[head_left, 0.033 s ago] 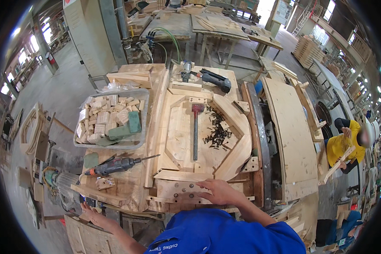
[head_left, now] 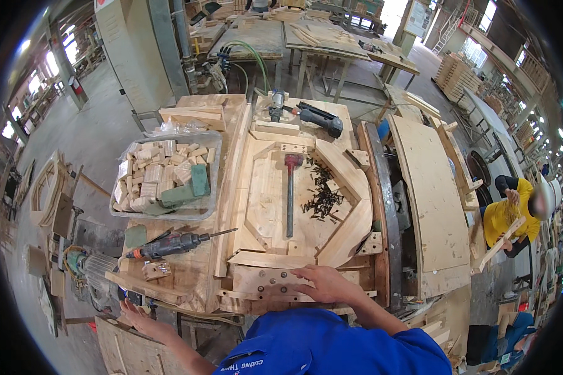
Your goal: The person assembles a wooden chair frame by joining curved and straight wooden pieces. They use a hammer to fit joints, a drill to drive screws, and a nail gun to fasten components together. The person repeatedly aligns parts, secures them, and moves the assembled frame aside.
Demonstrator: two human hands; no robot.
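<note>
Two hands are in view at the near edge of the bench. Right hand (head_left: 322, 284) lies flat, fingers spread, palm down on the near wooden plate (head_left: 266, 281) of the curved frame assembly, holding nothing. Left hand (head_left: 141, 319) sits low at 7 o'clock, below the bench edge, fingers loosely open; whether it touches the board there I cannot tell. Judged step: steadying or seating the near piece of the wooden jig (head_left: 300, 206) before fastening. At 9 o'clock from the right hand, a power drill (head_left: 169, 245) lies on the bench, bit pointing toward the jig, untouched. Inside the jig at 12 o'clock, a red-headed hammer (head_left: 290, 194) lies lengthwise, with a pile of dark screws (head_left: 322, 200) just beside it at 1 o'clock. Farther, at 10 o'clock, a clear bin of wooden blocks (head_left: 166, 181). At the far bench edge, a black power tool (head_left: 319, 119). Next move, as I judge it, calls for a fastener and the drill, with the plate held against shifting.
</note>
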